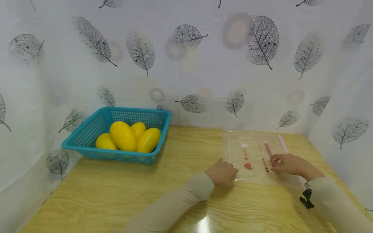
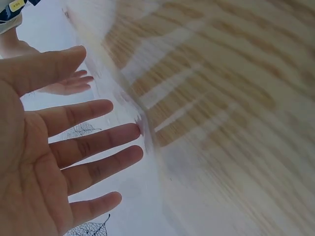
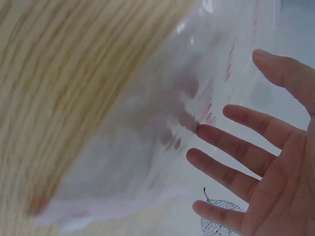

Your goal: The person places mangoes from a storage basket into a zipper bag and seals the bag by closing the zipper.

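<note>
A clear plastic bag (image 1: 253, 176) with red printing and a pink strip along its right edge lies flat on the wooden table. My left hand (image 1: 222, 173) is at the bag's left edge. In the left wrist view that left hand (image 2: 74, 152) has its fingers straight and spread, some tips at the plastic. On the bag's right part rests my right hand (image 1: 291, 165), near the red print. Seen from the right wrist, the fingers of my right hand (image 3: 261, 162) are straight and apart, with the middle fingertip at the plastic. Neither hand grips anything.
A blue plastic basket (image 1: 116, 155) holding several yellow oval fruits (image 1: 123, 136) stands at the table's back left. Behind and beside the table (image 1: 116, 194) hangs a white curtain (image 1: 204, 77) with a leaf print.
</note>
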The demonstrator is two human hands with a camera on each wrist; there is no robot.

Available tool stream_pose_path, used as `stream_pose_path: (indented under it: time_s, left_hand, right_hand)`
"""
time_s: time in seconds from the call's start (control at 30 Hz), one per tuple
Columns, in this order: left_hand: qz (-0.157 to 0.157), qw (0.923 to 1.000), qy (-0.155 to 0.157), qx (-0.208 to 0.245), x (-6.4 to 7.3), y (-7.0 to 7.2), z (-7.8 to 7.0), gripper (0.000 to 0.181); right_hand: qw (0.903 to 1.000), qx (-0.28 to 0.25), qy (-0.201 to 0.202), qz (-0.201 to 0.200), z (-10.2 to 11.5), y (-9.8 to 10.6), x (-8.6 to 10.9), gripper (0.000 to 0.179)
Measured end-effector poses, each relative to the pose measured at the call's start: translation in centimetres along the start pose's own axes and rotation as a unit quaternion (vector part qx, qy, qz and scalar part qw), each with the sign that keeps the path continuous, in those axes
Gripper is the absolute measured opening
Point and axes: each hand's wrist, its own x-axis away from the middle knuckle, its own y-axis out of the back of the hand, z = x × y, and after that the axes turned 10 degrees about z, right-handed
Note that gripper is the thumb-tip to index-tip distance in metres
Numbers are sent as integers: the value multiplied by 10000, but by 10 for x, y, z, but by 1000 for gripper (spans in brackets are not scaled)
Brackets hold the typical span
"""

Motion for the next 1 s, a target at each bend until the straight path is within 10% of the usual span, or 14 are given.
stream_pose_path:
  time_s: [0.33, 0.67, 1.0]
  left_hand:
    - [47, 9988, 451, -209, 9, 3, 4, 41]
    - [-214, 9958, -287, -845, 3, 8, -21, 58]
    - [-292, 9944, -550, -849, 7, 6, -28, 29]
  right_hand:
    - [9985, -157, 425, 315, 24, -2, 2, 51]
    - [9933, 31, 1112, 322, 47, -9, 0, 43]
    - [9862, -18, 1618, 349, 70, -15, 0, 40]
